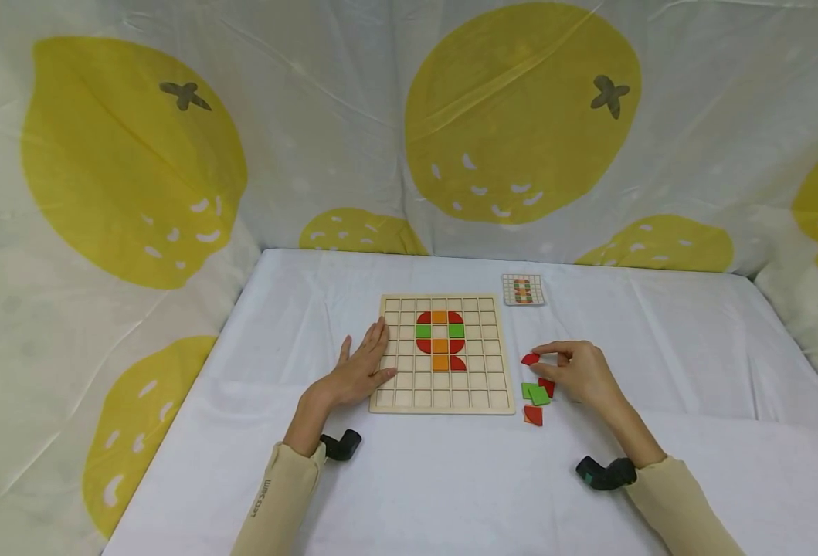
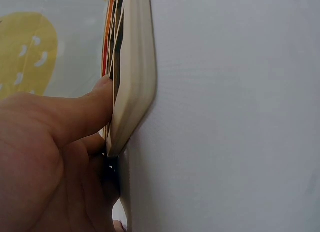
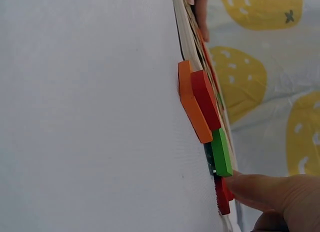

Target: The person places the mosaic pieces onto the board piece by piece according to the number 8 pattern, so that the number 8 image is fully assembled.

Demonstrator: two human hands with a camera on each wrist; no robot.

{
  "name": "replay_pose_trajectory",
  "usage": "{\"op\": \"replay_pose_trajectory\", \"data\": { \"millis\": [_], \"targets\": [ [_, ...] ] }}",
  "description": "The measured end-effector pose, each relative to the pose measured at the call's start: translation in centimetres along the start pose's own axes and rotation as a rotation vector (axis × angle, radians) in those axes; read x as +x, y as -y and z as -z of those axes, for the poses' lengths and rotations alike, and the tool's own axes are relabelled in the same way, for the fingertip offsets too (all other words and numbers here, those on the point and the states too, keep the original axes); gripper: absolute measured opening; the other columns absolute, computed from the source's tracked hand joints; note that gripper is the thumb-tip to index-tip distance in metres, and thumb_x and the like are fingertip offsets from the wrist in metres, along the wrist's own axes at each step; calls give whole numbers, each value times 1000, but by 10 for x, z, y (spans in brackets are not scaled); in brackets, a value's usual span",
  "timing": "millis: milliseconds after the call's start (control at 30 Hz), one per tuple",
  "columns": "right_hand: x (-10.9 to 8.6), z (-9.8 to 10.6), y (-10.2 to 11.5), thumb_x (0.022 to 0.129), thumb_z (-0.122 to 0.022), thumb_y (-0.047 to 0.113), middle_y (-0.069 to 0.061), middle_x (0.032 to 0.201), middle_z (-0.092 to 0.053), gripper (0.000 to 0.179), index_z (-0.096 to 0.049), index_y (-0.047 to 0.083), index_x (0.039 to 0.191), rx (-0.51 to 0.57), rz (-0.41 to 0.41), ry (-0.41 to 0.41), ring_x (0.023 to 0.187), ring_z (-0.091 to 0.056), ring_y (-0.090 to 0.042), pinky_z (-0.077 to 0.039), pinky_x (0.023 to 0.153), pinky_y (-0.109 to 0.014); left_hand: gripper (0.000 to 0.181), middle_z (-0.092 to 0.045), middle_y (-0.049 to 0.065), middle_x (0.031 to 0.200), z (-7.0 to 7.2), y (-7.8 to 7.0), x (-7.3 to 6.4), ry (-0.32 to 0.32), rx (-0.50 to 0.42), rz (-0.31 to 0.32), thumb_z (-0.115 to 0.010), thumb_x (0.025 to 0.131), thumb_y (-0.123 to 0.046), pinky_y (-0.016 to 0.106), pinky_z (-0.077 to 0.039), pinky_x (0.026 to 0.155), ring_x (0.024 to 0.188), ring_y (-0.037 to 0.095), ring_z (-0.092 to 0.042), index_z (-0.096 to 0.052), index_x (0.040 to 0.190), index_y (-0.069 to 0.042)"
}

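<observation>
A wooden grid board (image 1: 406, 399) lies on the white cloth, with red, orange and green tiles set in its upper middle squares. My left hand (image 1: 354, 372) rests on the board's left edge, fingers stretched out; the left wrist view shows the thumb (image 2: 95, 109) against the rim. To the right of the board, my right hand (image 1: 578, 372) pinches a red quarter-round tile (image 1: 530, 359) between thumb and forefinger. Just below that hand lie two green square tiles (image 1: 537, 395) and a red tile (image 1: 549, 388). Nearer me, another red quarter-round tile (image 1: 534, 415) overlaps an orange tile (image 3: 195, 112).
A small card (image 1: 523, 289) printed with a gridded colour pattern lies beyond the board's upper right corner. White cloth (image 1: 450, 486) covers the table, and a lemon-print curtain (image 1: 353, 139) hangs behind and at the sides. Black camera mounts (image 1: 606, 473) sit on both wrists.
</observation>
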State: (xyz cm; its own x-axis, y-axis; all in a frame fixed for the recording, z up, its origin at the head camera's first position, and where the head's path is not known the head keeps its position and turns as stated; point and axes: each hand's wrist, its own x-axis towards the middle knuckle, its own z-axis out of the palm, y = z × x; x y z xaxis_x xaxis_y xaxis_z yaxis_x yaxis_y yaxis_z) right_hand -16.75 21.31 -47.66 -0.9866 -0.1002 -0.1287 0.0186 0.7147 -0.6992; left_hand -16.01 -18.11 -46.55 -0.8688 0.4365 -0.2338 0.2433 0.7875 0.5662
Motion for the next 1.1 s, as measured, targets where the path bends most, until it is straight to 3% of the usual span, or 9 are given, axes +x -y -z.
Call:
{"op": "replay_pose_trajectory", "data": {
  "millis": [400, 700, 933, 1100],
  "targets": [
    [3, 3, -6, 88, -84, 23, 1, 60, -39, 35, -78, 7, 119, -16, 28, 6, 56, -38, -16, -28, 48, -24, 80, 9, 17, 174, 1, -1, -1, 6, 1, 6, -51, 109, -28, 68, 10, 124, 163, 37, 5, -2, 163, 5],
    [4, 0, 0, 86, -86, 22, 4, 59, -32, 32, -80, 7, 114, 28, 86, -43, 54, -30, -11, -24, 49, -24, 83, 13, 12, 175, -11, 17, 7, -23, -54, -14, -50, 109, -33, 64, 18, 124, 163, 32, 8, 1, 164, 0],
    [2, -8, 15, 86, -86, 21, 4, 59, -30, 32, -80, 7, 115, 90, 86, -12, 52, -27, -10, -22, 48, -23, 81, 9, 19, 174, -1, 4, 0, -7, -40, -15, -52, 109, -28, 68, 13, 124, 162, 39, 5, -1, 163, 6],
    [2, -23, 32, 85, -87, 22, 5, 58, -27, 31, -81, 10, 112, 112, 118, 18, 49, -25, -9, -20, 47, -21, 80, 9, 18, 174, -1, 2, 0, -2, -5, 0, -51, 109, -28, 68, 11, 124, 163, 38, 5, -1, 163, 5]
  ]
}}
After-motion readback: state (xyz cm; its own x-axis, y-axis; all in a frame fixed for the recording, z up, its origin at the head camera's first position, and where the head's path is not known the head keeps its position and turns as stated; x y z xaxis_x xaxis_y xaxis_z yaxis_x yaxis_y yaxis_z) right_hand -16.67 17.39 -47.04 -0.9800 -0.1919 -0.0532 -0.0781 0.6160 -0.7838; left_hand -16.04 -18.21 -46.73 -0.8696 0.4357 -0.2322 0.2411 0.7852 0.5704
